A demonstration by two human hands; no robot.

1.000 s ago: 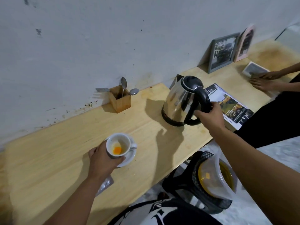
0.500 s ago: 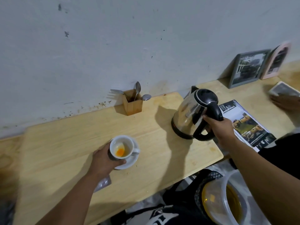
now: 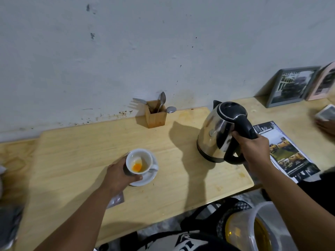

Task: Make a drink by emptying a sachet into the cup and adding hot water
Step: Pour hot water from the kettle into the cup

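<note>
A white cup [image 3: 143, 158] with orange powder at its bottom stands on a white saucer [image 3: 151, 178] on the wooden table [image 3: 72, 151]. My left hand [image 3: 119, 176] grips the cup's near side. To the right stands a steel kettle [image 3: 215, 138] with a black lid and handle; my right hand [image 3: 253, 149] is wrapped around that handle. A silvery sachet [image 3: 117, 199] lies flat on the table, partly hidden under my left forearm.
A wooden holder [image 3: 155, 115] with spoons and a fork sits by the wall. A magazine [image 3: 284, 151] lies right of the kettle; two framed pictures [image 3: 291, 86] lean on the wall. Another person's hand [image 3: 326, 126] is at the far right. A clear container [image 3: 253, 230] sits below the table edge.
My right hand has closed fully around the kettle handle. The view has swung left, and my left hand has stayed on the cup.
</note>
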